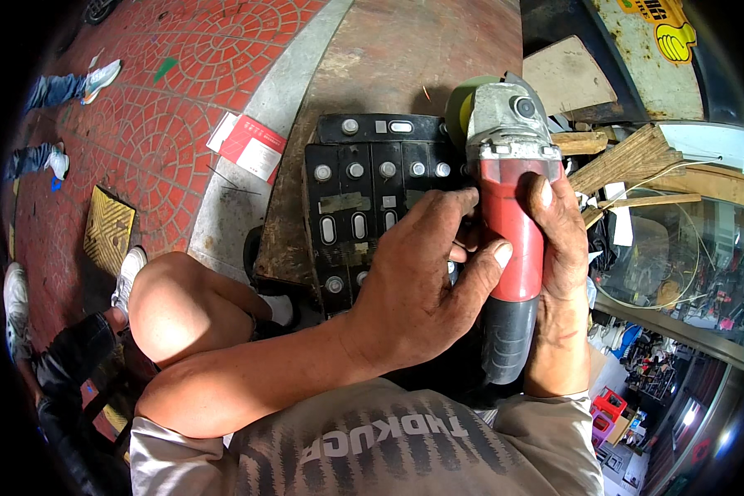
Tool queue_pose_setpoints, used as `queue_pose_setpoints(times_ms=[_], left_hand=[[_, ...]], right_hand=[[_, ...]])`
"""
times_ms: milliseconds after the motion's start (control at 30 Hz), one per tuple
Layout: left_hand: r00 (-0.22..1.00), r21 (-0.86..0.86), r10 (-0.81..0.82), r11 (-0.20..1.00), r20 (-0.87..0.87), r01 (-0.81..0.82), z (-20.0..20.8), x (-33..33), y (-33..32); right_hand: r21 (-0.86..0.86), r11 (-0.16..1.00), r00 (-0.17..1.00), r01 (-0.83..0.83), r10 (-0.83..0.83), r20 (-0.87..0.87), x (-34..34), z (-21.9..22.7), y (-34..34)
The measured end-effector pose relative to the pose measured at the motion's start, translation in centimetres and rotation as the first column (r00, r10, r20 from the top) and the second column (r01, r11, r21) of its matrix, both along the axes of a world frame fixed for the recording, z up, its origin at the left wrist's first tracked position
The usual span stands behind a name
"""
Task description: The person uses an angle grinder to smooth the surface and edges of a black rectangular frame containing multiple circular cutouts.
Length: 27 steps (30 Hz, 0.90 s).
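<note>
Brown tabletop (405,62); grinder (514,223) between both hands (417,281).

A red-and-white box (256,150) lies at a pale strip (225,217) beside red paving (169,132). A yellow panel (109,230) rests on the paving. Wooden planks (628,159) overlap at right, near a glass panel (715,273).

A scuffed brown tabletop (413,50) stretches down from the top centre of the frame, and on it, near the middle, sit black blocks (374,186) dotted with round silvery caps (387,169), a thin orange sliver (426,93) lying higher up.
</note>
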<state>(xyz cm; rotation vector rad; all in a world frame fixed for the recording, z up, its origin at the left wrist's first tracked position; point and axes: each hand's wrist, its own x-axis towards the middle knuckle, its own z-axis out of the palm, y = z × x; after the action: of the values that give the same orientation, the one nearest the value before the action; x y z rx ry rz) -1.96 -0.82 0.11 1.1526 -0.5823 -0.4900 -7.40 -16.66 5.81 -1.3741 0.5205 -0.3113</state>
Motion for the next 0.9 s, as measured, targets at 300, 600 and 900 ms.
queue_pose_setpoints(times_ms=[300, 600, 900], left_hand=[[0.999, 0.004, 0.024, 1.0, 0.033, -0.024, -0.48, -0.22, -0.25], [1.0, 0.025, 0.003, 1.0, 0.007, -0.003, -0.08, 0.16, 0.07], [0.999, 0.1, -0.047, 0.994, 0.028, 0.044, 0.2, 0.41, 0.5]], right_hand=[[0.106, 0.994, 0.999, 0.006, -0.011, 0.046, -0.05, 0.09, 0.16], [-0.012, 1.0, 1.0, 0.007, -0.007, -0.002, 0.0, -0.34, -0.05], [-0.017, 1.0, 1.0, 0.019, -0.019, 0.011, -0.03, -0.42, -0.11]])
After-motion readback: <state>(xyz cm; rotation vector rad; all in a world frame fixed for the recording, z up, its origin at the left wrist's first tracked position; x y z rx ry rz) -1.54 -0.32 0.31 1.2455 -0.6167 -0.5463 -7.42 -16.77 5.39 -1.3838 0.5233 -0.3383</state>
